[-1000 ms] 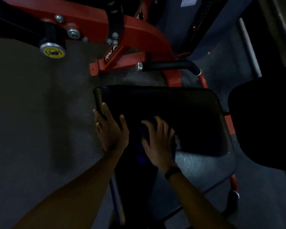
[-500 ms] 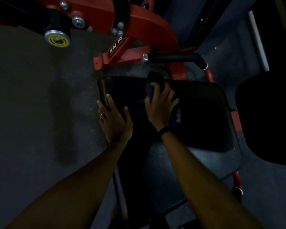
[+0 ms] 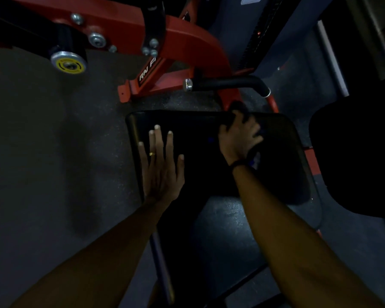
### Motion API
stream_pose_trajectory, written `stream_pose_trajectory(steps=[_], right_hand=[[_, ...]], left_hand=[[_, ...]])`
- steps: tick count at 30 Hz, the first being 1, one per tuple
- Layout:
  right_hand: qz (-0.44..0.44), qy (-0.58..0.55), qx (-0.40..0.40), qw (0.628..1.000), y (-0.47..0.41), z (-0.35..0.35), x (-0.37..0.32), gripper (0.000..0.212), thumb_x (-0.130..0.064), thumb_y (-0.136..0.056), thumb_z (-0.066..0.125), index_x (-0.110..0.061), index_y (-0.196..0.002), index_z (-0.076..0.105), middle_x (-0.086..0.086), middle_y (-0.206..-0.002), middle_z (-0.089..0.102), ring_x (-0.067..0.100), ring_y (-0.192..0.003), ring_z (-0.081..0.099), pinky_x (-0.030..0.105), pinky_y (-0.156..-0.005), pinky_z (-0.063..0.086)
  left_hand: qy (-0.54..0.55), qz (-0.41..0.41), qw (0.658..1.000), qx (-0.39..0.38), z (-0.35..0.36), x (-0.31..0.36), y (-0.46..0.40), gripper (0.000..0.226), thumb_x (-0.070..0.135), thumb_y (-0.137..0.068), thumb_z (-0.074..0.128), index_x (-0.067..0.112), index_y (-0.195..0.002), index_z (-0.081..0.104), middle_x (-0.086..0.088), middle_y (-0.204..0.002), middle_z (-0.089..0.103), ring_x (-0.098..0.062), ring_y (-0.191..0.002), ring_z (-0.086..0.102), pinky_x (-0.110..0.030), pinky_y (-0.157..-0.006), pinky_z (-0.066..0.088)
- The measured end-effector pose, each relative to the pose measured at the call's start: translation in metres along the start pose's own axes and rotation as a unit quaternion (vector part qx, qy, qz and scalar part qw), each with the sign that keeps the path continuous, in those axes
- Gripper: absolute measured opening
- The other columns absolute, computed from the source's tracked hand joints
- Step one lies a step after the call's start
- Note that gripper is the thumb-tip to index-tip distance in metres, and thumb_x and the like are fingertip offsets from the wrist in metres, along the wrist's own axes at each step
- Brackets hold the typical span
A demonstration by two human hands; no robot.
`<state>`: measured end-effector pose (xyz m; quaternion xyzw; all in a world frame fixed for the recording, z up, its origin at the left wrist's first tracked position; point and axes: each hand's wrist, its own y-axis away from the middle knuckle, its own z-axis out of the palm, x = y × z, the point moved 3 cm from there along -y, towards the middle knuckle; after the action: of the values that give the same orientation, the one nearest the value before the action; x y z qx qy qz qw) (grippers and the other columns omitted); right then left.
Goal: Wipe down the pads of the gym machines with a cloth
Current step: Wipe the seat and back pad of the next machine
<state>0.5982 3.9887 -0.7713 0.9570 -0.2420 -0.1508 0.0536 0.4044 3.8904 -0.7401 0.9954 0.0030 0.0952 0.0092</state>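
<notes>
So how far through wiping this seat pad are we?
Mid-wipe. The right hand grips the dark cloth at the far edge of the black seat pad, so the stroke has reached the far edge. The left hand lies flat on the pad's left side, steadying it. The dim light hides which areas are clean. The second pad on the right looks untouched.

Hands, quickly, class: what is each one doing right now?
Left hand: open, flat on the seat pad.
Right hand: gripping the dark cloth.
</notes>
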Motion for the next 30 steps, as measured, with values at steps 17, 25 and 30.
stream_pose_trajectory(steps=[17,25,30], right_hand=[[0.182,-0.007,0.012,0.983,0.069,-0.019,0.159,0.055,-0.034,-0.091,0.061,-0.02,-0.142,0.047,0.023,-0.145,0.041,0.043,-0.132,0.037,0.061,-0.102,0.03],[-0.099,-0.067,-0.051,0.991,0.221,-0.015,0.101,0.058,-0.042,-0.087,0.047,-0.037,-0.144,0.037,0.007,-0.154,0.029,0.029,-0.136,0.027,0.064,-0.107,0.028],[0.118,-0.086,-0.007,0.989,0.235,-0.024,0.209,0.055,-0.042,-0.085,0.052,-0.033,-0.138,0.044,0.011,-0.148,0.037,0.035,-0.135,0.031,0.064,-0.105,0.028]], left_hand=[[-0.102,0.438,0.89,-0.077,0.006,0.023,-0.004,0.062,0.046,-0.107,0.023,0.013,-0.159,0.022,-0.011,-0.167,0.013,-0.029,-0.154,0.014,-0.053,-0.123,0.017],[-0.063,0.451,0.885,-0.101,0.006,0.046,-0.016,0.056,0.054,-0.099,0.039,0.011,-0.127,0.064,-0.013,-0.139,0.056,-0.039,-0.125,0.052,-0.053,-0.101,0.038],[-0.031,0.415,0.907,-0.068,0.009,0.076,-0.026,0.052,0.052,-0.097,0.038,0.007,-0.106,0.063,-0.016,-0.11,0.057,-0.038,-0.098,0.056,-0.048,-0.083,0.04]])
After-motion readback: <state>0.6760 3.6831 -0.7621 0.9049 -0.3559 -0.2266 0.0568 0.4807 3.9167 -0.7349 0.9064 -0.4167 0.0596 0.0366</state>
